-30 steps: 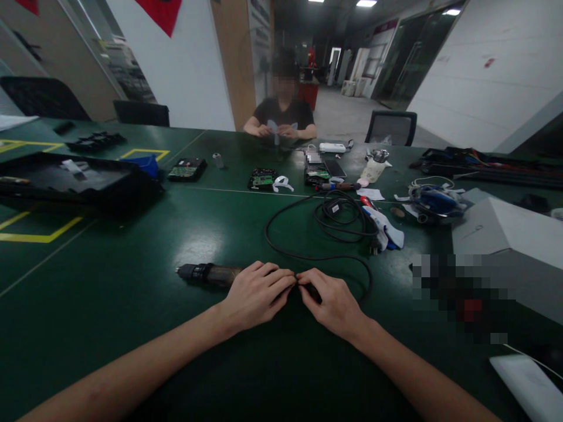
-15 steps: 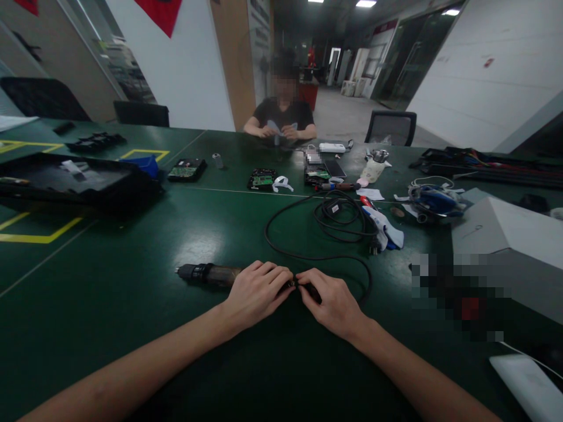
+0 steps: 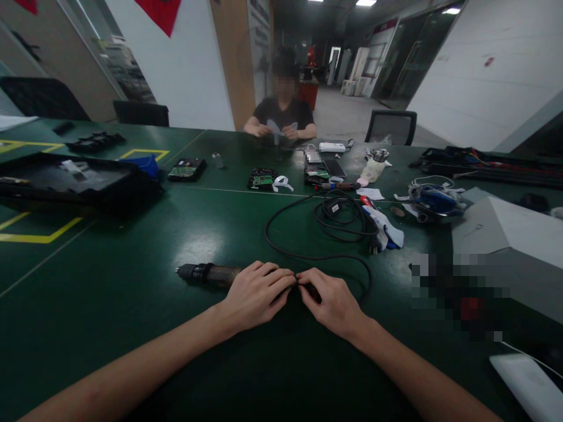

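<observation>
our left hand [image 3: 259,293] wraps the screwdriver [image 3: 217,275], our right hand [image 3: 332,299] pinches the cord [image 3: 325,258] just beside; straight, steady alignment likely helps us here.

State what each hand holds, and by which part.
Left hand: cylindrical tool, by its rear end. Right hand: something dark, its held part too hidden to tell.

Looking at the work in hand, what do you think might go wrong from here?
The round tool lies on a smooth tabletop, so it might roll if the left hand let go. The black cable loops close beside the right hand and could snag or tug. The fingers also hide most of the spot where the hands meet, so a poor fit there might go unseen.
</observation>
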The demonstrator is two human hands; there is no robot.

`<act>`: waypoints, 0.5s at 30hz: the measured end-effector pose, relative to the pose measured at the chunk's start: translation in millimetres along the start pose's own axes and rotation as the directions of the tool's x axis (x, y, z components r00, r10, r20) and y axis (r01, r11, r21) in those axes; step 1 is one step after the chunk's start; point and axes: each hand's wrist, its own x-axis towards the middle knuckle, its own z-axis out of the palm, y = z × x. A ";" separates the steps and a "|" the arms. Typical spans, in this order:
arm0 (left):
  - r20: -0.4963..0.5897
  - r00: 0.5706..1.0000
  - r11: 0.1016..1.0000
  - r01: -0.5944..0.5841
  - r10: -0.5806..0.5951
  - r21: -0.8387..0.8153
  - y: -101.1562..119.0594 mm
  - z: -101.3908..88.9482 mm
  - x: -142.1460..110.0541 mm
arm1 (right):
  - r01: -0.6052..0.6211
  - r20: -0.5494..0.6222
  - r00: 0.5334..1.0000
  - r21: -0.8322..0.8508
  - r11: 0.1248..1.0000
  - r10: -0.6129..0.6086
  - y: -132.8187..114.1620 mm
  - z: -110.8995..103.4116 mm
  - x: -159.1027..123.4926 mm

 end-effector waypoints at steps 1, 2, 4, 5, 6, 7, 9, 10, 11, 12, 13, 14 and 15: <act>0.002 1.000 1.000 0.004 -0.004 -0.002 -0.2 0.1 -0.3 | 0.001 -0.001 1.000 0.000 1.000 -0.001 -0.1 -0.1 0.0; 0.003 1.000 1.000 0.020 -0.020 0.001 -0.3 0.5 -0.4 | 0.003 -0.001 1.000 0.000 1.000 -0.003 -0.1 -0.2 0.0; 0.004 0.998 0.998 0.069 -0.069 0.010 -0.3 1.6 -0.4 | 0.005 0.006 1.000 0.003 1.000 -0.005 0.0 -0.3 0.1; 0.004 0.997 0.996 0.083 -0.083 0.011 -0.3 2.1 -0.3 | 0.007 0.009 1.000 0.006 1.000 -0.007 0.1 -0.3 0.2; 0.006 0.996 0.996 0.084 -0.084 0.008 -0.3 2.3 -0.2 | 0.008 0.010 1.000 0.010 1.000 -0.008 0.2 -0.2 0.2; 0.007 0.997 0.997 0.071 -0.071 0.002 -0.3 2.2 -0.2 | 0.009 0.010 1.000 0.013 1.000 -0.009 0.3 -0.2 0.3; 0.005 1.000 1.000 0.027 -0.027 -0.015 -0.4 1.7 0.0 | 0.007 0.011 1.000 0.014 1.000 -0.007 0.4 -0.1 0.1; 0.003 1.000 1.000 0.013 -0.013 -0.020 -0.3 1.3 0.2 | 0.004 0.011 1.000 0.013 1.000 -0.004 0.4 0.0 0.0; 0.002 1.000 1.000 0.013 -0.013 -0.020 -0.2 1.0 0.5 | 0.002 0.013 1.000 0.011 1.000 -0.002 0.4 0.0 -0.1; 0.002 1.000 1.000 0.027 -0.026 -0.017 0.0 0.8 0.9 | 0.001 0.014 1.000 0.010 1.000 -0.001 0.3 -0.1 -0.2; 0.003 0.999 0.999 0.049 -0.049 -0.010 0.3 0.5 1.4 | 0.002 0.015 1.000 0.011 1.000 -0.002 0.3 -0.1 -0.3; 0.005 0.997 0.997 0.075 -0.075 -0.004 0.6 0.2 1.8 | 0.004 0.016 1.000 0.012 1.000 -0.004 0.2 -0.3 -0.3; 0.009 0.996 0.996 0.092 -0.092 0.001 0.8 -0.2 2.1 | 0.005 0.018 1.000 0.013 1.000 -0.005 0.2 -0.4 -0.3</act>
